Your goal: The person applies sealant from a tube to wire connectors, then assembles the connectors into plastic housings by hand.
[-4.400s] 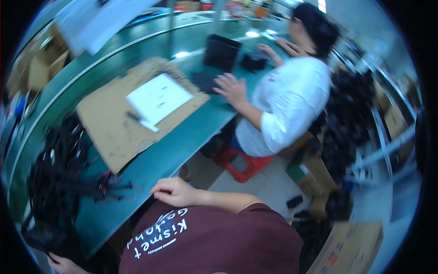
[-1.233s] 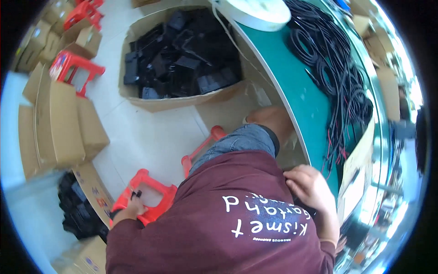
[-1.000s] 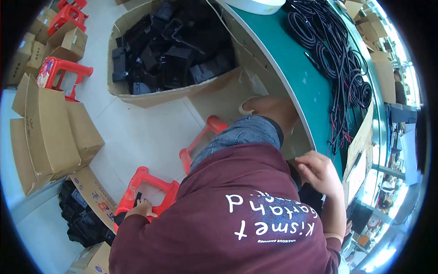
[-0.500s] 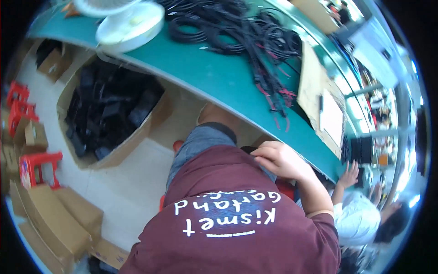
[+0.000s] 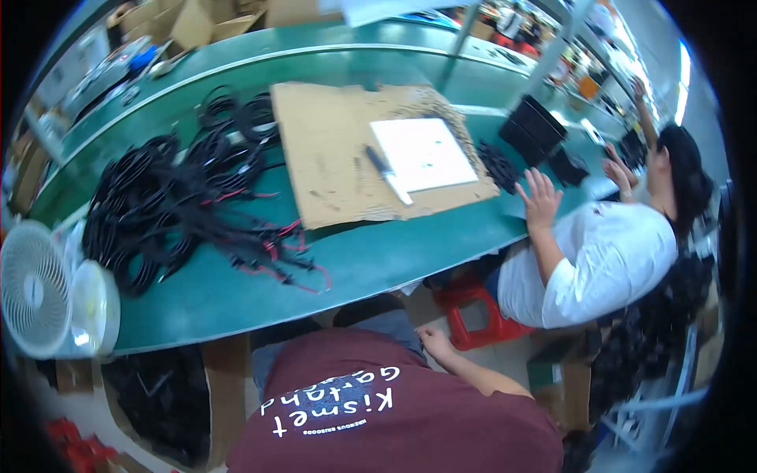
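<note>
My right hand [image 5: 432,343] is low beside my right thigh, below the table's front edge. Its fingers look curled together, and what they hold, if anything, is hidden. My left hand is out of view. On the green table [image 5: 347,272] ahead, bundles of black cables [image 5: 150,197] with red wire ends lie to the left. Right of them, a flat cardboard sheet [image 5: 327,173] bears a white sheet [image 5: 430,154] and a black-and-white pen-like marker [image 5: 386,172]. Neither is touched by my visible hand.
A white fan [image 5: 35,288] stands at the table's left end. Below it, a carton [image 5: 225,394] holds black parts. At right, a co-worker [image 5: 599,252] in white sits by a red stool [image 5: 473,315], reaching toward black boxes [image 5: 532,130].
My view has swung right and up, bringing the cardboard sheet and co-worker toward the middle. My right hand appears lower in the picture, still beside my thigh.
</note>
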`<state>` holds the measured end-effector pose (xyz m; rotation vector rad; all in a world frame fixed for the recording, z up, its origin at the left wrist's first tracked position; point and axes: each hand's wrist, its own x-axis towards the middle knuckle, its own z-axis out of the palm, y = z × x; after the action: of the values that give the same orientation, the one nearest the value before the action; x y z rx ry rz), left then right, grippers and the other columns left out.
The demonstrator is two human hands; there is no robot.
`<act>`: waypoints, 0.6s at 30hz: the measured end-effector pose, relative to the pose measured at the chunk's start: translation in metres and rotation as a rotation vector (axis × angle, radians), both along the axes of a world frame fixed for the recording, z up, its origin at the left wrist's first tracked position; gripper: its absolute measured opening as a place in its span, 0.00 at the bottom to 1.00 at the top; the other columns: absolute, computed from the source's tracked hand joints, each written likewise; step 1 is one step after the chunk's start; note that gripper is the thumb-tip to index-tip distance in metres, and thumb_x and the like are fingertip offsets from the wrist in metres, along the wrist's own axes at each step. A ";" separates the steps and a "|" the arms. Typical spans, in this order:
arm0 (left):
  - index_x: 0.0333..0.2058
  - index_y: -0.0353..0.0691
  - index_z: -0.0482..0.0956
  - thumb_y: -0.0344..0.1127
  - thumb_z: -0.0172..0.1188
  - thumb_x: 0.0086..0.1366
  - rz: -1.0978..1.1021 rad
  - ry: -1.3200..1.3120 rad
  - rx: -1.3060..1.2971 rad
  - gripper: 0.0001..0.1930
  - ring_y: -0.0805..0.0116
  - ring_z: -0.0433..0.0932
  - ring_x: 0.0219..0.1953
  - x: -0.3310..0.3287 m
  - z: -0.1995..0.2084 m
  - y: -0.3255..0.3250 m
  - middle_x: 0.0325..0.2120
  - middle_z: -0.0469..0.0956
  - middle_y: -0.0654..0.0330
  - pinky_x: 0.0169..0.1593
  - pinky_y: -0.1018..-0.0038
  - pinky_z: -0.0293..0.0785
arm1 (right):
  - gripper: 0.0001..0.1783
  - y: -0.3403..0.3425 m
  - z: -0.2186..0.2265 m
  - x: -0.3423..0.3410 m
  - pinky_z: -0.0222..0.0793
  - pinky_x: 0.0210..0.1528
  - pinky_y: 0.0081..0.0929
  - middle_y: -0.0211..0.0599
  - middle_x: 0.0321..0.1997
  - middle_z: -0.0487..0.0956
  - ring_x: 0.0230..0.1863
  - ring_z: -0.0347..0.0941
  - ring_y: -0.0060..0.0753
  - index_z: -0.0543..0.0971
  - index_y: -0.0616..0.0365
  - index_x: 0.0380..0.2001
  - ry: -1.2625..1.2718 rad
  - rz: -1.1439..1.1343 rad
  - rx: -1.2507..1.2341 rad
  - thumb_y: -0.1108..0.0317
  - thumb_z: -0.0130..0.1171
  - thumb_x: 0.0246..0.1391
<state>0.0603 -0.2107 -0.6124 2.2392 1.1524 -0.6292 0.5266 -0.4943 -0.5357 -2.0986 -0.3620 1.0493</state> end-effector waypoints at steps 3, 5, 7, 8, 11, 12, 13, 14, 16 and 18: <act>0.46 0.36 0.76 0.49 0.48 0.61 -0.121 -0.031 -0.035 0.24 0.44 0.74 0.47 0.066 -0.002 0.049 0.46 0.74 0.43 0.50 0.57 0.69 | 0.16 -0.043 -0.088 0.000 0.69 0.45 0.33 0.41 0.44 0.77 0.42 0.73 0.29 0.76 0.58 0.44 0.291 0.373 0.217 0.62 0.51 0.57; 0.46 0.36 0.76 0.49 0.48 0.61 -0.166 -0.056 -0.055 0.24 0.44 0.74 0.47 0.111 -0.006 0.072 0.46 0.74 0.43 0.50 0.57 0.69 | 0.16 -0.034 -0.093 -0.005 0.69 0.45 0.32 0.41 0.44 0.77 0.42 0.73 0.29 0.76 0.58 0.44 0.285 0.275 0.224 0.61 0.51 0.57; 0.46 0.36 0.76 0.49 0.48 0.61 -0.213 -0.076 -0.084 0.24 0.44 0.74 0.47 0.156 -0.006 0.098 0.46 0.74 0.43 0.50 0.57 0.69 | 0.16 0.060 -0.093 -0.014 0.69 0.45 0.32 0.41 0.44 0.77 0.42 0.73 0.29 0.76 0.58 0.44 0.305 0.154 0.231 0.61 0.51 0.57; 0.46 0.36 0.76 0.49 0.48 0.61 -0.226 -0.086 -0.089 0.24 0.44 0.74 0.47 0.177 -0.007 0.116 0.46 0.74 0.43 0.50 0.57 0.69 | 0.17 0.050 -0.098 -0.016 0.69 0.45 0.32 0.41 0.43 0.77 0.42 0.73 0.29 0.76 0.59 0.44 0.314 0.106 0.244 0.60 0.51 0.57; 0.46 0.36 0.76 0.49 0.48 0.61 -0.248 -0.104 -0.117 0.24 0.44 0.74 0.47 0.226 0.001 0.160 0.46 0.74 0.43 0.50 0.57 0.70 | 0.18 0.051 -0.090 -0.005 0.69 0.46 0.31 0.41 0.43 0.77 0.41 0.73 0.29 0.76 0.59 0.44 0.357 -0.022 0.271 0.59 0.51 0.57; 0.46 0.36 0.76 0.49 0.48 0.61 -0.207 -0.121 -0.116 0.24 0.44 0.74 0.47 0.233 0.011 0.172 0.46 0.74 0.43 0.50 0.57 0.70 | 0.18 0.007 -0.081 0.009 0.69 0.46 0.31 0.41 0.43 0.77 0.41 0.73 0.29 0.76 0.59 0.44 0.369 -0.015 0.279 0.59 0.50 0.57; 0.46 0.36 0.76 0.49 0.48 0.61 -0.239 -0.130 -0.114 0.24 0.44 0.74 0.47 0.261 0.023 0.188 0.46 0.74 0.42 0.50 0.57 0.70 | 0.18 -0.053 -0.075 0.009 0.69 0.46 0.30 0.41 0.43 0.77 0.41 0.73 0.29 0.76 0.60 0.44 0.374 -0.077 0.307 0.59 0.50 0.57; 0.46 0.36 0.76 0.49 0.48 0.61 -0.240 -0.130 -0.123 0.24 0.44 0.74 0.47 0.270 0.033 0.198 0.46 0.74 0.42 0.50 0.57 0.70 | 0.18 -0.061 -0.071 -0.004 0.69 0.46 0.30 0.40 0.42 0.77 0.41 0.73 0.29 0.76 0.60 0.44 0.394 -0.114 0.318 0.58 0.50 0.57; 0.46 0.36 0.76 0.49 0.48 0.61 -0.228 -0.116 -0.150 0.24 0.44 0.74 0.46 0.267 0.046 0.205 0.46 0.74 0.42 0.50 0.57 0.70 | 0.19 -0.070 -0.050 -0.010 0.69 0.46 0.30 0.40 0.42 0.77 0.41 0.73 0.29 0.76 0.60 0.44 0.452 -0.182 0.329 0.57 0.50 0.57; 0.46 0.36 0.76 0.50 0.48 0.61 -0.195 -0.112 -0.179 0.24 0.44 0.74 0.46 0.258 0.054 0.198 0.46 0.74 0.42 0.49 0.57 0.70 | 0.19 -0.053 -0.025 0.006 0.68 0.46 0.29 0.40 0.42 0.77 0.41 0.73 0.29 0.75 0.60 0.44 0.504 -0.227 0.333 0.57 0.50 0.58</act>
<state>0.3180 -0.0122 -0.5579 2.2176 0.7972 -0.6470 0.5331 -0.5474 -0.5608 -1.4803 -0.0398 1.2364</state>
